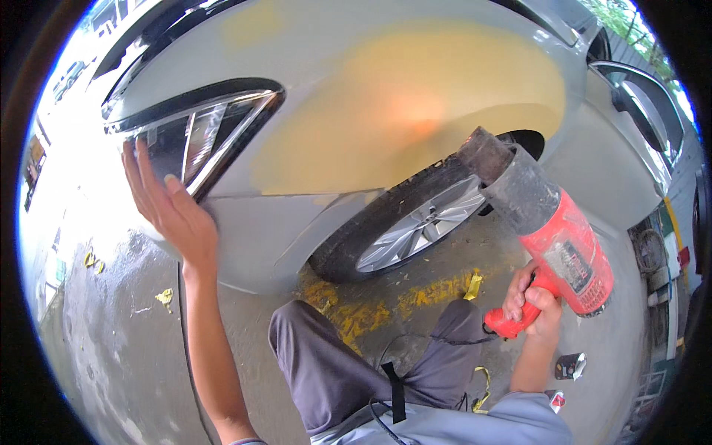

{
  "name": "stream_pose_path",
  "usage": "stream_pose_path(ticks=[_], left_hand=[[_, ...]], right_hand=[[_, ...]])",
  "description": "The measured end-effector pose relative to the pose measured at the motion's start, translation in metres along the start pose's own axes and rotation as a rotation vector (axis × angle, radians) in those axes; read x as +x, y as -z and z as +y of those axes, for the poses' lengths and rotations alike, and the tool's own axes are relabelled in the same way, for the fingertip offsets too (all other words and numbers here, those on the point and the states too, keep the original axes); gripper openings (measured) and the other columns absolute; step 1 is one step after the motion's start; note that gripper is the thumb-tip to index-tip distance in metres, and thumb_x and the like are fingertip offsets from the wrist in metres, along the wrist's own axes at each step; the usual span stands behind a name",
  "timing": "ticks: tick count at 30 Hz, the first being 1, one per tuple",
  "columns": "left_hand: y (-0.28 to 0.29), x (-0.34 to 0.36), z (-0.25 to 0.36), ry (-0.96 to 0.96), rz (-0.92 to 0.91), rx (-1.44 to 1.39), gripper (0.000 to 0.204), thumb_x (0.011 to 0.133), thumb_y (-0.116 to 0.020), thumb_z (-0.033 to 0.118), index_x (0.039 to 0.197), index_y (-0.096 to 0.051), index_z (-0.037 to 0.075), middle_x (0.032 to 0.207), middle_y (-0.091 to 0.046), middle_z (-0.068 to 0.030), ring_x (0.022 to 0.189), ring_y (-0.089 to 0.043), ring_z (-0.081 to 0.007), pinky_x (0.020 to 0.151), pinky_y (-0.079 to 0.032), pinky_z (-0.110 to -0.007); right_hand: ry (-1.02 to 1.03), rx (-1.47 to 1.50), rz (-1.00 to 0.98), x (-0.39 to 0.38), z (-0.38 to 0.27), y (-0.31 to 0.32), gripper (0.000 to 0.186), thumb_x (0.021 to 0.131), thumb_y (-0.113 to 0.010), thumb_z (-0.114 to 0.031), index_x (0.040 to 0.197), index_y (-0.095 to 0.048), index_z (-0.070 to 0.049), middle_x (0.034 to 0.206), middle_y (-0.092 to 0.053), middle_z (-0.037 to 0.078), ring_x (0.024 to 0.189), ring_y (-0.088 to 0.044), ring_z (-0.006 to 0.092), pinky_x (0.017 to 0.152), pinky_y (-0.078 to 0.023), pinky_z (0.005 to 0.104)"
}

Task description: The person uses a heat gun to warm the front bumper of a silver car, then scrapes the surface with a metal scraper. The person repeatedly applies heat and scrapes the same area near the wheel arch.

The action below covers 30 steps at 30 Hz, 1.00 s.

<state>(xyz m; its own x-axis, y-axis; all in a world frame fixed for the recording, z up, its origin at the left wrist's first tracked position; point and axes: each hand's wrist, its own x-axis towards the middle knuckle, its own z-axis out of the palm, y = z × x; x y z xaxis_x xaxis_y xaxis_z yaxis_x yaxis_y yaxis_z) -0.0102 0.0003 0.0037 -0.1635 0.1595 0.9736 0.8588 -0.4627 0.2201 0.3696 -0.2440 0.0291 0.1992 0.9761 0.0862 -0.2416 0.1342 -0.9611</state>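
Note:
A silver car fender point(311, 67) carries a large yellow filler patch point(334, 148) with an orange-pink glow near its middle. My left hand point(170, 208) is open, fingers stretched over the lower edge of the headlight point(222, 133) and the bodywork beside it. My right hand point(534, 304) grips the handle of a red heat gun point(564, 252), whose dark, worn metal nozzle is angled up toward the patch, over the wheel arch. Whether the nozzle touches the panel I cannot tell. The wheel point(408, 230) sits below the patch.
My bent knees are at the bottom on a concrete floor point(126, 326) with worn yellow paint. Cords run near me. A small can point(569, 365) and yellow scraps point(165, 298) lie on the floor. The side mirror point(641, 111) juts out at upper right, above assorted items along the right edge.

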Motion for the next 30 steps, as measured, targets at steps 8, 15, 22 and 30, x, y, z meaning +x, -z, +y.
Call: stream_pose_path(ticks=[8, 15, 22, 30], left_hand=[[-0.005, -0.005, -0.005, -0.001, -0.015, 0.022, 0.049, 0.101, -0.028, 0.035, 0.140, -0.039, 0.007, 0.148, -0.032, -0.0152, 0.138, -0.028, -0.0336, 0.111, -0.021, -0.049], [-0.004, -0.003, -0.006, 0.014, -0.015, 0.092, 0.052, 0.100, -0.024, 0.040, 0.142, -0.038, 0.012, 0.148, -0.032, -0.0122, 0.139, -0.027, -0.0310, 0.111, -0.021, -0.052], [-0.004, -0.002, -0.005, 0.060, -0.001, 0.086, 0.053, 0.100, -0.024, 0.041, 0.141, -0.040, 0.012, 0.147, -0.035, -0.0121, 0.138, -0.029, -0.0316, 0.111, -0.022, -0.053], [-0.003, -0.003, -0.007, 0.012, -0.016, 0.067, 0.049, 0.101, -0.027, 0.034, 0.142, -0.038, 0.008, 0.148, -0.033, -0.0150, 0.139, -0.027, -0.0317, 0.113, -0.019, -0.047]], right_hand=[[0.058, 0.155, 0.153, 0.007, -0.014, 0.035, 0.020, 0.077, -0.060, -0.017, 0.087, -0.049, -0.004, 0.066, -0.047, 0.008, 0.044, -0.045, 0.0157, 0.044, -0.042, 0.0323], [0.115, 0.186, 0.364, 0.022, -0.030, 0.063, 0.020, 0.079, -0.059, -0.024, 0.088, -0.050, -0.009, 0.068, -0.047, 0.002, 0.047, -0.042, 0.0114, 0.046, -0.037, 0.0266], [0.222, 0.215, 0.571, 0.047, -0.030, 0.092, 0.021, 0.079, -0.061, -0.025, 0.087, -0.049, -0.010, 0.068, -0.045, -0.001, 0.052, -0.041, 0.0083, 0.049, -0.035, 0.0239], [0.280, 0.219, 0.659, 0.049, -0.031, 0.106, 0.021, 0.079, -0.061, -0.024, 0.087, -0.048, -0.010, 0.068, -0.044, -0.001, 0.052, -0.040, 0.0087, 0.051, -0.036, 0.0239]])
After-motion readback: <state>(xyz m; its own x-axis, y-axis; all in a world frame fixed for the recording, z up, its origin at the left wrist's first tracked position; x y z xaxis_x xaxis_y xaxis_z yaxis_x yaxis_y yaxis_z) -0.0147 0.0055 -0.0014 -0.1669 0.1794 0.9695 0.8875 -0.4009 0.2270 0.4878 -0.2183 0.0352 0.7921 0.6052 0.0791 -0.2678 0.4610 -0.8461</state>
